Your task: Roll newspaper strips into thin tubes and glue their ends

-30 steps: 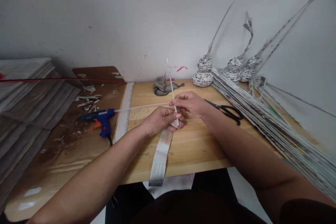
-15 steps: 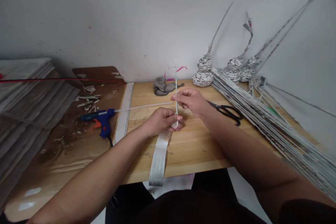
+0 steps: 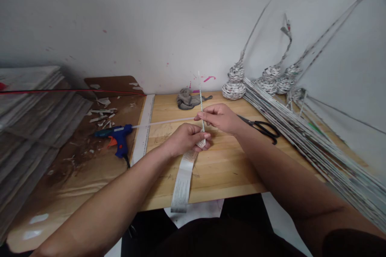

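A newspaper strip (image 3: 182,180) runs up from the front edge of the wooden board into my left hand (image 3: 193,138), which pinches it between thumb and fingers. Above that grip the paper is rolled into a thin tube (image 3: 200,92) that stands nearly upright and leans slightly left. My right hand (image 3: 218,117) holds the tube a little higher, thumb and fingertips closed round it. The strip's lower part lies flat and hangs just over the board's edge. Part of the paper is hidden by my left fingers.
A blue glue gun (image 3: 119,136) with a long glue stick lies left. Black scissors (image 3: 262,127) and a bundle of paper tubes (image 3: 289,128) are at right. Woven paper gourd shapes (image 3: 234,82) stand by the wall, near a grey cloth (image 3: 188,99). Stacked newspapers (image 3: 33,116) fill the left side.
The tube's top has tilted slightly left. My right fingers have shifted a little down and left along it, while my left hand has hardly moved.
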A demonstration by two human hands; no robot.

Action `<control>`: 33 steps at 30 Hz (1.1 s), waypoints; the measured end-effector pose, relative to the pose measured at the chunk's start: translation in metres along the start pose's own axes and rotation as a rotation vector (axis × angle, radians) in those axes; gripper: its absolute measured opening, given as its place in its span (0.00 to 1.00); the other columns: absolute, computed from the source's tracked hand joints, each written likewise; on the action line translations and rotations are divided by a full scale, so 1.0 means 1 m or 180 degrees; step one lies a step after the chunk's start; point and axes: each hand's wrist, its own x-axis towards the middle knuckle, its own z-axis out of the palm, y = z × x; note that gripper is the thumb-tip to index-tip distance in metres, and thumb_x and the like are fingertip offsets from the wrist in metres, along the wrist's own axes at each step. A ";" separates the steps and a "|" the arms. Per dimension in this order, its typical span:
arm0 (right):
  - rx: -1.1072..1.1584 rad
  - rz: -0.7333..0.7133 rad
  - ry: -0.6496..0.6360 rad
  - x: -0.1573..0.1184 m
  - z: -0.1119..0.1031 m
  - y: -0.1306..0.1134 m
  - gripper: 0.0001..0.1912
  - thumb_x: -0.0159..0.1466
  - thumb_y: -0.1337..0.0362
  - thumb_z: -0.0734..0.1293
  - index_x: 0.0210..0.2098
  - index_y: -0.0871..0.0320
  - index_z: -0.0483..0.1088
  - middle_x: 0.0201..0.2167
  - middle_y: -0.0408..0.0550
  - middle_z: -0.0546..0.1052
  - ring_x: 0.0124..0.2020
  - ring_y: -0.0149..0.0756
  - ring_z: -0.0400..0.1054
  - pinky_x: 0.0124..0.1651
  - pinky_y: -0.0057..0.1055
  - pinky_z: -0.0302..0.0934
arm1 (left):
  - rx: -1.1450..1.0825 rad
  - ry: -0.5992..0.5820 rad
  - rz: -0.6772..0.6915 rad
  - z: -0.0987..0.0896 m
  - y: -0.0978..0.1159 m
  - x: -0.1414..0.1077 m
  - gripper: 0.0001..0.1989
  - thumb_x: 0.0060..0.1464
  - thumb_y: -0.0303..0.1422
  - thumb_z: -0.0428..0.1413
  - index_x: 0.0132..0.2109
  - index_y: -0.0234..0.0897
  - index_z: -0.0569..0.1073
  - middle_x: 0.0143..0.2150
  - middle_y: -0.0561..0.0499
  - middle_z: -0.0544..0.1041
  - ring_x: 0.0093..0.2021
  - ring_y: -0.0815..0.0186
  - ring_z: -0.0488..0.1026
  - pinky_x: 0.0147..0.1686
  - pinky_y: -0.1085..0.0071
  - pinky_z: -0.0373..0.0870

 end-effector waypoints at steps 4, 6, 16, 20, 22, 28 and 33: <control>-0.0339 -0.0160 0.0209 -0.001 0.006 -0.003 0.22 0.63 0.50 0.64 0.35 0.62 0.79 0.19 0.41 0.66 0.22 0.28 0.57 0.25 0.27 0.49 | 0.0010 0.0076 0.0009 0.001 -0.003 0.001 0.18 0.54 0.47 0.59 0.33 0.33 0.77 0.34 0.46 0.79 0.33 0.67 0.75 0.35 0.70 0.72; -0.0292 -0.0190 0.0255 -0.002 0.008 -0.005 0.22 0.64 0.50 0.64 0.33 0.62 0.79 0.19 0.42 0.67 0.22 0.28 0.59 0.26 0.27 0.51 | 0.0007 0.0087 -0.0002 0.001 -0.002 0.001 0.19 0.54 0.47 0.58 0.34 0.33 0.77 0.34 0.46 0.79 0.33 0.67 0.75 0.35 0.70 0.72; 0.0870 0.0219 -0.0167 0.001 0.004 0.000 0.19 0.58 0.50 0.71 0.35 0.63 0.78 0.17 0.38 0.63 0.18 0.23 0.53 0.19 0.24 0.43 | -0.0048 0.0014 -0.0057 0.001 0.003 -0.001 0.19 0.54 0.47 0.59 0.35 0.32 0.78 0.34 0.45 0.80 0.34 0.67 0.75 0.37 0.69 0.73; 0.1084 0.0397 0.0189 0.003 0.005 -0.001 0.18 0.52 0.51 0.74 0.27 0.62 0.75 0.15 0.37 0.62 0.16 0.22 0.50 0.17 0.24 0.40 | -0.0044 0.0007 -0.0079 0.001 0.000 -0.001 0.19 0.54 0.47 0.59 0.36 0.32 0.78 0.35 0.45 0.80 0.35 0.67 0.76 0.38 0.69 0.73; 0.1191 0.0413 0.0069 0.002 0.005 -0.003 0.19 0.53 0.50 0.74 0.30 0.63 0.76 0.17 0.39 0.65 0.18 0.23 0.53 0.18 0.24 0.42 | -0.0053 0.0017 -0.0081 0.000 0.000 0.000 0.19 0.53 0.47 0.59 0.36 0.33 0.78 0.35 0.45 0.80 0.35 0.67 0.76 0.38 0.69 0.74; 0.1067 0.0251 0.0570 0.002 0.005 -0.003 0.18 0.51 0.52 0.76 0.24 0.61 0.72 0.16 0.38 0.63 0.18 0.22 0.50 0.18 0.24 0.40 | 0.0076 0.0037 -0.0089 0.002 0.005 -0.003 0.18 0.54 0.47 0.58 0.35 0.34 0.78 0.36 0.45 0.80 0.35 0.67 0.76 0.37 0.69 0.74; 0.1178 0.0325 -0.0194 0.002 0.002 -0.002 0.20 0.55 0.49 0.72 0.32 0.62 0.76 0.18 0.40 0.67 0.19 0.24 0.56 0.18 0.23 0.44 | 0.0063 0.0026 -0.0031 0.002 0.008 -0.005 0.19 0.54 0.47 0.58 0.36 0.33 0.78 0.37 0.45 0.80 0.36 0.66 0.76 0.38 0.68 0.74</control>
